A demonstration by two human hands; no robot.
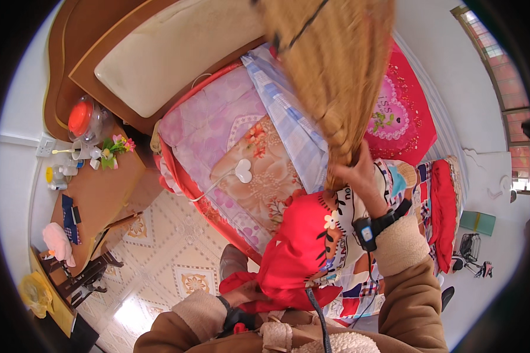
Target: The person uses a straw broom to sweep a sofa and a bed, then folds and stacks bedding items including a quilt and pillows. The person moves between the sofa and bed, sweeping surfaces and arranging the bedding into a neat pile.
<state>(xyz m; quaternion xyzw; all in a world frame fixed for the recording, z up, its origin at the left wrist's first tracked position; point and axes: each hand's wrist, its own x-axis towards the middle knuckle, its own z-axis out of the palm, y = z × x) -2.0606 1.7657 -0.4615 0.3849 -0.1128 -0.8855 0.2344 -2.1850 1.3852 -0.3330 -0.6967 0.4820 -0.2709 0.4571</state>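
Room: bed (229, 129) with patterned quilt
Right hand (359, 176): gripping straw broom (330, 65), handle cut off at top
Left hand (247, 291): clutching red cloth (297, 247), fingers partly hidden

I see a straw broom (330, 76) in the upper middle of the frame, its wide brush end up and its narrow neck pointing down. A bunched-up red cloth (297, 253) sits in the lower middle.
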